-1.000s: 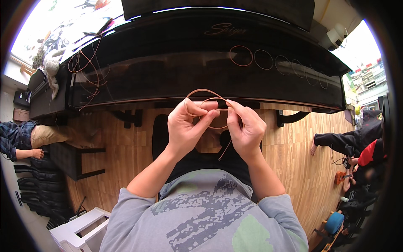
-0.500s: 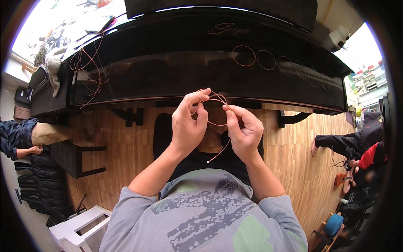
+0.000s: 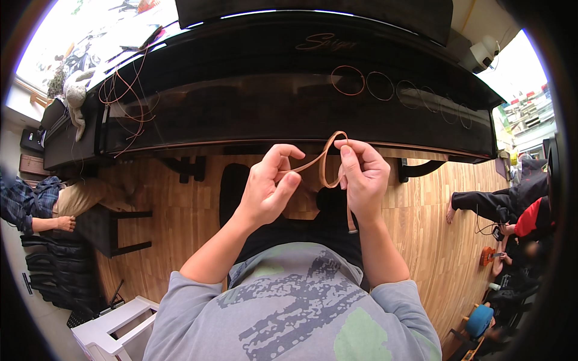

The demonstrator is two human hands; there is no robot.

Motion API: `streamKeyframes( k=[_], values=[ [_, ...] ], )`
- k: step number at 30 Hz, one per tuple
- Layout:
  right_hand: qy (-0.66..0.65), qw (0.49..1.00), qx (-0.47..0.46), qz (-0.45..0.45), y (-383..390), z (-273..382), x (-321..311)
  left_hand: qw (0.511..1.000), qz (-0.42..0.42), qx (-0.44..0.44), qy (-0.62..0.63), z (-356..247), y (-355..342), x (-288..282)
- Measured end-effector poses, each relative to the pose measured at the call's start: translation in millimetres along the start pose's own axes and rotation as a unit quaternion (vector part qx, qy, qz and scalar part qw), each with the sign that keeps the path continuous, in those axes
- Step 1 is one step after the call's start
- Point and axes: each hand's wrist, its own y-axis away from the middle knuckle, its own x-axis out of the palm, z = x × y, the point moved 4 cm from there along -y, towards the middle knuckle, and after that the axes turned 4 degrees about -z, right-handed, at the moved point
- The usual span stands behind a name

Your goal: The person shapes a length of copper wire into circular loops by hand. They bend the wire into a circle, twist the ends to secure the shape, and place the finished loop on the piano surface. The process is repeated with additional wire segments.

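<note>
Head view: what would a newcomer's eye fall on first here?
First, the copper-coloured coil near picture centre, pinched in the right hand, with a strand leading across to the left hand. Then the row of thin rings on the right half of the black piano, and the loose tangle of strands at its left end.

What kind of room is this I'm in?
Probably a music room or music shop: there's a long, glossy black, piano-like cabinet, a small orange-brown guitar-shaped instrument on the right, and a looped copper-coloured wire, perhaps an instrument string.
</note>
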Motion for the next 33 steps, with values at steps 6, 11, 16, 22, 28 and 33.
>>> streamKeyframes(
  k=[6,11,16,22,28,33],
  values=[
    [0.012,1.0,-0.023,-0.018,-10.2,10.2,-14.7,0.993,-0.024,-0.097,0.057,21.5,13.4,-20.7],
    [0.134,0.99,-0.049,0.01,-7.5,13.9,-10.9,0.998,0.0,-0.05,0.033,13.1,1.0,-27.3],
    [0.294,0.935,-0.157,0.12,-2.7,19.3,8.7,0.971,0.09,-0.132,0.178,-6.4,-26.3,1.6],
    [0.024,0.979,0.146,0.141,2.2,6.5,-0.4,0.995,-0.018,0.02,-0.091,-7.1,-30.3,8.5],
    [-0.077,0.964,0.185,0.173,11.1,10.7,-12.4,0.991,-0.095,-0.026,-0.09,-4.9,-28.0,2.8],
    [-0.025,0.974,0.107,0.2,10.3,21.3,-1.7,0.994,-0.099,-0.048,-0.028,2.4,-26.1,6.8]
  ],
)
